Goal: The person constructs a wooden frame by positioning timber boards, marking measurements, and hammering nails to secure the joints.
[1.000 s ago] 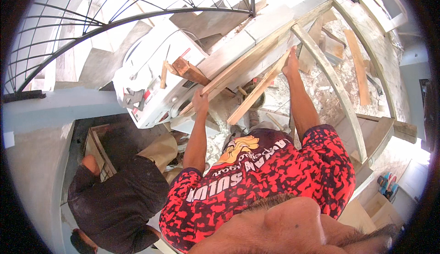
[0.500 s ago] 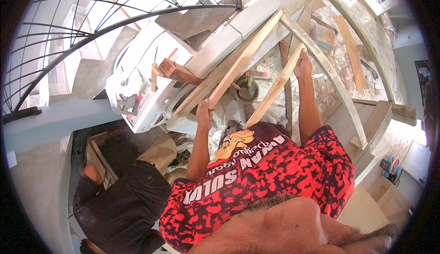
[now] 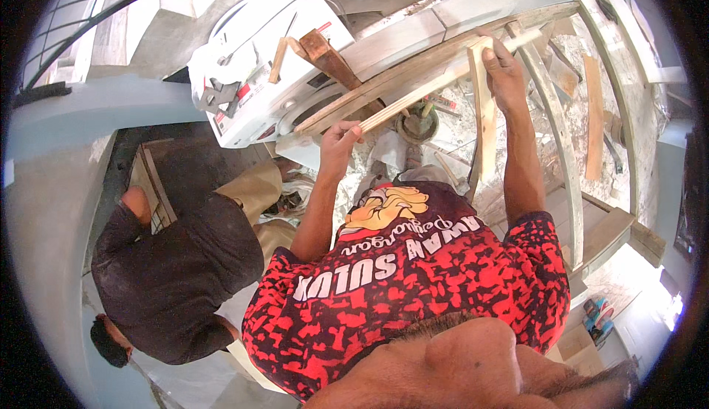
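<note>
My left hand (image 3: 340, 147) is closed round the lower-left end of a long pale wooden strip (image 3: 405, 102), which slants up to the right. My right hand (image 3: 504, 73) grips the top of a second, nearly upright wooden plank (image 3: 484, 132), close to where the strip crosses it; whether it also holds the strip is unclear. Beyond them a weathered board (image 3: 325, 116) lies beside a row of grey blocks (image 3: 469, 14). A bucket (image 3: 417, 127) with tools is below the strip, and a curved wooden rib (image 3: 563, 154) stands just right of my right hand.
A white boxy appliance (image 3: 251, 99) with wood offcuts and cloth sits at upper left, below a black metal grille (image 3: 118, 7). A co-worker in dark clothes (image 3: 177, 276) bends at left. A loose board (image 3: 593, 117) and another curved timber (image 3: 620, 128) are at right.
The long strip now lies flatter, its right part higher. The plank in my right hand has turned more upright, and my right hand has moved upward. My view has shifted.
</note>
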`<state>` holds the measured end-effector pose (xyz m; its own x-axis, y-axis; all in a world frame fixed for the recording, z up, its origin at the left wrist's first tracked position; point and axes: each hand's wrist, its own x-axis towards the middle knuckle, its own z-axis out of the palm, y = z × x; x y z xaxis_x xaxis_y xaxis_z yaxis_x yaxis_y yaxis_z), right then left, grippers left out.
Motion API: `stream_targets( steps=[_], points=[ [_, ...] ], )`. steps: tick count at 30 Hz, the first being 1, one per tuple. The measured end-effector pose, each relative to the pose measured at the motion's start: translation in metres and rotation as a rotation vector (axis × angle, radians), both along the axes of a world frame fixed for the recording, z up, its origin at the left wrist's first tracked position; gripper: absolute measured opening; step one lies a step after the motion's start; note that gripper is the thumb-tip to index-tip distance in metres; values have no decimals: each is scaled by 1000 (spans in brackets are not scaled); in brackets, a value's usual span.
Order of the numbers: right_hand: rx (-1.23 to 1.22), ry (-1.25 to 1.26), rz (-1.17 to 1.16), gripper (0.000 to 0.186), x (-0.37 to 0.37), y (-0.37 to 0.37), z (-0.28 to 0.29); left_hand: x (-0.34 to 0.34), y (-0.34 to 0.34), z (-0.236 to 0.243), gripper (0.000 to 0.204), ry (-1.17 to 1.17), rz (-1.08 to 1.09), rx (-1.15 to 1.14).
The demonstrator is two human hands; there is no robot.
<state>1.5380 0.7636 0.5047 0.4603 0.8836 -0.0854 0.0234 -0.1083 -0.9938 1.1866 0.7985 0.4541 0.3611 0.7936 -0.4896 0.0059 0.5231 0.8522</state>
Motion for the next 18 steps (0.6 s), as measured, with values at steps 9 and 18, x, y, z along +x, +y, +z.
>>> stream_targets(
  steps=[9, 18],
  points=[
    [-11, 331, 285, 51, 11, 21, 43, 9, -2, 32, 18, -99, -94, 151],
    [294, 988, 430, 54, 60, 48, 48, 39, 13, 32, 17, 41, -72, 251]
  ],
)
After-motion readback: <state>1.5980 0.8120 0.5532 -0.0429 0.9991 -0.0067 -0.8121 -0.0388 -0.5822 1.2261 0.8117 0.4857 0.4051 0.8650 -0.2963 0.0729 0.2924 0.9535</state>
